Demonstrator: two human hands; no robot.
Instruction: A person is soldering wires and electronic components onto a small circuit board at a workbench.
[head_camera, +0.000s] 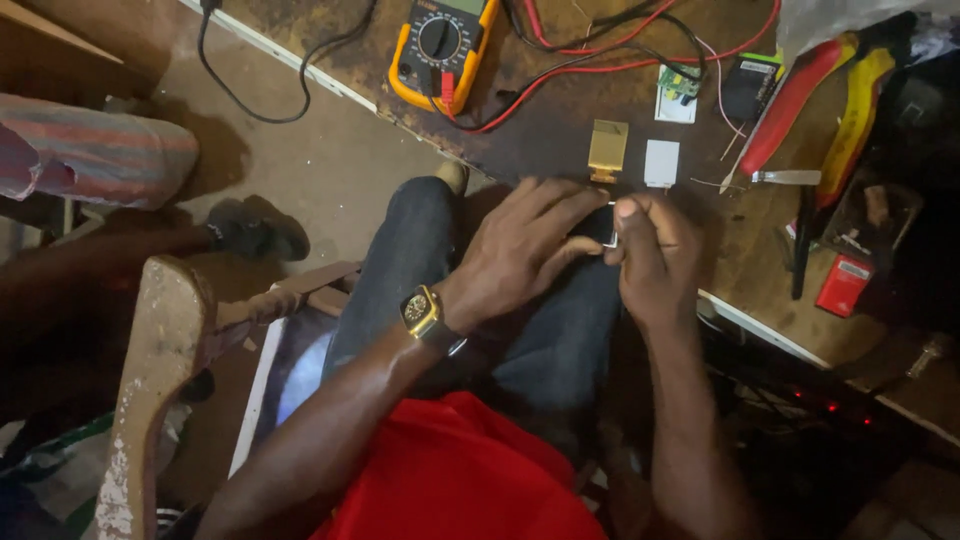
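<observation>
My left hand, with a gold watch on its wrist, and my right hand meet at the near edge of a dark workbench. Together they grip a small dark flat device, mostly hidden by the fingers. Just beyond the hands lie a small gold-coloured panel and a small white panel. My legs in dark jeans are below the hands.
A yellow multimeter with red and black leads sits at the far bench edge. Red and yellow-handled pliers, a small circuit board, a dark battery and a red box lie right. A worn wooden chair stands left.
</observation>
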